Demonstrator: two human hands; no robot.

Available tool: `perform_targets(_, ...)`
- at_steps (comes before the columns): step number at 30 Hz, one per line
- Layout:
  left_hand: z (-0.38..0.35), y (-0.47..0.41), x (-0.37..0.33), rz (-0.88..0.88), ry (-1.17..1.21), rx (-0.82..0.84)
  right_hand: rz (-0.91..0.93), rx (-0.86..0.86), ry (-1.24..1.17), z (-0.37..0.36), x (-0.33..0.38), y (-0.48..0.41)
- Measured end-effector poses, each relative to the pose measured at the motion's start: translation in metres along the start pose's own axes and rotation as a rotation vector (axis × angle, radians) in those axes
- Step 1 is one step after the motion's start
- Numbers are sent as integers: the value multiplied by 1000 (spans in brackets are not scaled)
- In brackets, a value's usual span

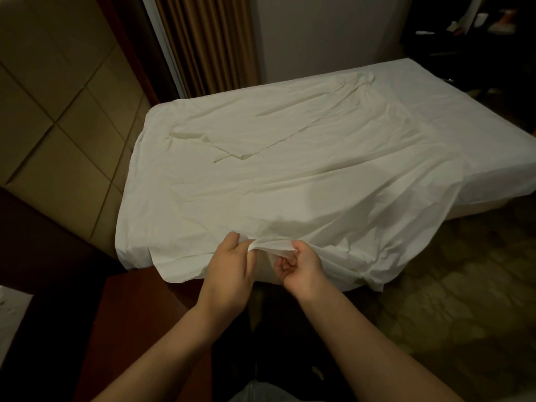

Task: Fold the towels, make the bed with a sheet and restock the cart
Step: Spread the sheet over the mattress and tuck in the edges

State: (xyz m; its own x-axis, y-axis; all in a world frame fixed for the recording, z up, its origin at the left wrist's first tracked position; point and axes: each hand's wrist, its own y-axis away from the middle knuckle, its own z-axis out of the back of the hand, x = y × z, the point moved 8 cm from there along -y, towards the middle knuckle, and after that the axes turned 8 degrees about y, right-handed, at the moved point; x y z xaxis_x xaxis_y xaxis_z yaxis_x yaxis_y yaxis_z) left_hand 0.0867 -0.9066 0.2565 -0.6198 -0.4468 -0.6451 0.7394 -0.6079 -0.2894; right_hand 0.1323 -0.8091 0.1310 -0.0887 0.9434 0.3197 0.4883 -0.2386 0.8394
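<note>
Dim room, with a tan padded wall panel filling the upper left of the frame, a brown pleated curtain at top centre and patterned carpet in the lower right. Our bed runs diagonally from centre left to the upper right. The white sheet is spread over most of it and, honestly, it's pretty wrinkled. One corner is flipped back on itself in the upper middle, making a long triangular flap. The near edge spills over the mattress side at lower centre and hangs in loose folds. At the far right the mattress shows past the sheet.

Both our hands are at that near edge, close together. Our left hand pinches a bunched ridge of the hem between thumb and fingers. Our right hand, palm turned up with fingers curled, grips the same ridge just beside it. A reddish wooden nightstand sits in the lower left.
</note>
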Motion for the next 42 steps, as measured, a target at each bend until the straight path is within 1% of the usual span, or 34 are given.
perform_targets(5, 13, -7, 4, 37, 55, -55, 12, -11, -7, 12, 8, -16)
perform_targets(8, 15, -10, 12, 92, 83, -65, 29, -21, -24, 16, 14, -17)
perform_targets(11, 18, -13, 21, 129, 81, -79, 79, -30, 10, 19, 25, -12)
perform_targets(16, 21, -17, 28, 140, 89, -108, 152, 9, 39, 17, 36, -13)
perform_targets(19, 18, -17, 28, 129, 129, -115, 136, 23, 32, 14, 33, -19)
perform_targets(23, 18, -20, 27, 107, 133, -126, -7, 31, 22, 10, 13, -35)
perform_targets(25, 19, -22, 27, 112, 126, -122, -36, -1, 11, 11, 4, -43)
perform_targets(29, 23, -27, 35, 152, 115, -131, -17, -47, -36, 9, 2, -49)
perform_targets(31, 24, -28, 39, 165, 109, -135, -18, -43, -70, 7, 4, -50)
perform_targets(35, 24, -32, 38, 167, 134, -126, -47, -25, -63, -1, 4, -56)
perform_targets(42, 34, -46, 57, 215, 104, -162, 44, -33, -132, -13, 20, -49)
